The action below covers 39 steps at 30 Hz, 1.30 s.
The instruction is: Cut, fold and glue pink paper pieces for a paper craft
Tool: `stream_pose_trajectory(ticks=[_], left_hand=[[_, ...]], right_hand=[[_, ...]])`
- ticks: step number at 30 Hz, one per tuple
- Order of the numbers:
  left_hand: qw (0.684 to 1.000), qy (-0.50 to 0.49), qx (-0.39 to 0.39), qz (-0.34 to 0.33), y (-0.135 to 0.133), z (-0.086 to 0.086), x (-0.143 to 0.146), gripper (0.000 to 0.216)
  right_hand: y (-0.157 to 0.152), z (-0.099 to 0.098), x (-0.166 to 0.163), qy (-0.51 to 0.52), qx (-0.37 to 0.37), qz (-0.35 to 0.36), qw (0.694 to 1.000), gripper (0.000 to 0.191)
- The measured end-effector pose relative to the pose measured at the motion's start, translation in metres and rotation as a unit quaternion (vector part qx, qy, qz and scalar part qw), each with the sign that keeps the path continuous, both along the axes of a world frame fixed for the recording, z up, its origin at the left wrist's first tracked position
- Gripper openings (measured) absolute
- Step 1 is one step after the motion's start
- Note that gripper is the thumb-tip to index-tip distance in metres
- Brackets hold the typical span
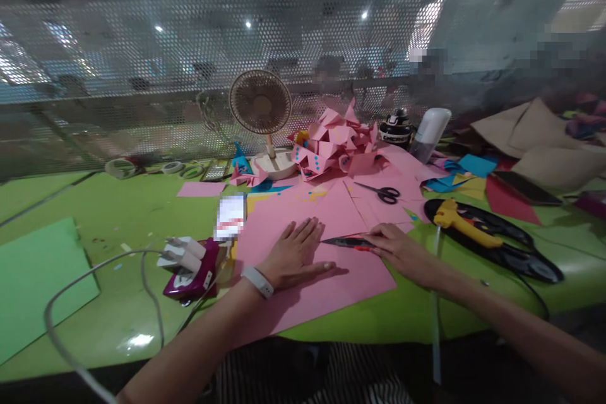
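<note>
A large sheet of pink paper (341,290) lies on the green table. Pressed flat on it is my left hand (293,259), fingers stretched out and thumb pointing right, with a pale band on the wrist. My right hand (392,246) is closed around dark scissors (348,242) with some red at the handle. Their tip points left towards my left hand, low over the sheet; the fingers cover most of the handles. Behind lies a second pair of black scissors (386,193) on other pink paper.
A yellow glue gun (468,227) rests on a black stand at right. At left are a purple power strip (189,281) with white plugs, a phone (230,216) and green paper (42,284). Behind stand a small fan (260,104), folded pink paper pieces (331,142) and a white-capped bottle (430,132).
</note>
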<state>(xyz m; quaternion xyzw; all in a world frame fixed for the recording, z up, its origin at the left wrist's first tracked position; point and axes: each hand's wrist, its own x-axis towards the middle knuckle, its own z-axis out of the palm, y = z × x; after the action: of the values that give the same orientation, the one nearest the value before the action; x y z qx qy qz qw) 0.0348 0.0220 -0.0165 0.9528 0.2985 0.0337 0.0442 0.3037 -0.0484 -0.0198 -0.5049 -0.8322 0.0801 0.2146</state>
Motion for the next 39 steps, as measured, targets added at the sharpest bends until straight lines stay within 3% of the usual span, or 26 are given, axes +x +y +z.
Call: stream_pose_trajectory(ticks=[4,9,15,22,39], left_hand=[[1.000,-0.006,-0.019,-0.005,-0.002,0.005,-0.001,0.075],[0.995,-0.006,-0.086,-0.049,0.016,0.018,-0.017,0.050],[0.998,-0.009,-0.063,-0.019,0.045,0.005,-0.044,0.043],[0.998,0.005,-0.060,-0.031,0.041,0.002,-0.045,0.043],[0.998,0.004,-0.054,-0.023,0.041,-0.001,-0.046,0.043]], right_hand=[[0.001,-0.001,0.001,-0.002,0.004,-0.003,1.000,0.032],[0.001,-0.005,0.001,-0.015,0.016,-0.009,1.000,0.030],[0.001,-0.012,0.005,-0.029,0.044,-0.013,0.998,0.031],[0.009,-0.016,-0.008,-0.030,0.070,-0.001,0.997,0.032],[0.008,-0.010,-0.015,0.008,0.004,0.008,1.000,0.031]])
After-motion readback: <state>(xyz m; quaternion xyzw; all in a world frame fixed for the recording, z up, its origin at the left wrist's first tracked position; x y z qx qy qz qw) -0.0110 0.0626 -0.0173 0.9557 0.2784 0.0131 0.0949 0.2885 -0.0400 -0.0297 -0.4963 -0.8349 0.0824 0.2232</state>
